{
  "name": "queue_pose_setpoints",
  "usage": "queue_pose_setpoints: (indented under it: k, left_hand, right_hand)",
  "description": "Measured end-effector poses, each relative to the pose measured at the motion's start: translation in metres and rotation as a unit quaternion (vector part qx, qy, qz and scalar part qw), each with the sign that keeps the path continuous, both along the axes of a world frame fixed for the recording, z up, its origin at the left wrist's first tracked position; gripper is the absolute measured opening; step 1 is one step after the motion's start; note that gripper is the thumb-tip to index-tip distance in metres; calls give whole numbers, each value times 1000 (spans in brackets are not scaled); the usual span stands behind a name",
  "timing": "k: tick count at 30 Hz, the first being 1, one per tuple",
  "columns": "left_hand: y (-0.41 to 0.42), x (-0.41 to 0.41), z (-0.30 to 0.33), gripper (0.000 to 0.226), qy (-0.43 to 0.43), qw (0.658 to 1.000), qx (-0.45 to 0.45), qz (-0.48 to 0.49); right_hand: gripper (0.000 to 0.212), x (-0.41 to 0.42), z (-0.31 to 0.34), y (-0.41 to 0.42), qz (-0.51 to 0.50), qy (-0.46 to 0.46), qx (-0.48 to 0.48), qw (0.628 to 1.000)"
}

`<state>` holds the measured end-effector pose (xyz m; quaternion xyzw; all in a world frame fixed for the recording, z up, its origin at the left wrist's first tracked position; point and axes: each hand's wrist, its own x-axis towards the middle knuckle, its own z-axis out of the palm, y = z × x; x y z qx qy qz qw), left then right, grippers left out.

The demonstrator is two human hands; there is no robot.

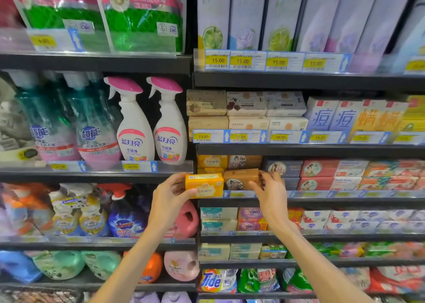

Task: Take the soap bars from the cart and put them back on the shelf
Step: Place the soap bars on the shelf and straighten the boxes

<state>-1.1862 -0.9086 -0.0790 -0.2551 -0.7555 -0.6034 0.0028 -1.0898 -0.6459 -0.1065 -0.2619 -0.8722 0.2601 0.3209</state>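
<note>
Two soap bars ride level, long axes along the shelf edge (299,193): I see my left hand (171,195) pinching the yellow soap bar (204,185), my right hand (270,193) clasping the brown soap bar (240,178), nearer its slot.

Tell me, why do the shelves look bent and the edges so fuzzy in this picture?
Head view: the wide-angle lens bows the shelf rails and leans the top packages. Head view: centre sharpest, where the left hand holds the yellow soap bar and the right hand the brown soap bar; corners smear.
</note>
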Motion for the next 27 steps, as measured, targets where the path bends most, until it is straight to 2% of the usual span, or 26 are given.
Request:
queue_pose_setpoints:
  k: [6, 12, 14, 27]
  left_hand:
    - [3, -2, -6, 44, 0, 1000, -9, 0]
    - [3, -1, -7, 45, -8, 1000, -9, 4]
    - [3, -1, -5, 44, -7, 1000, -11, 4]
    - [7, 7, 0, 44, 37, 999, -32, 19]
  right_hand:
    - [33, 1, -3, -3, -22, 3, 34, 999]
    - [24, -6, -1, -7, 4, -51, 213, 976]
    - [21, -12, 0, -4, 20, -71, 246, 966]
    - [24, -20, 2, 5, 39, -99, 234, 966]
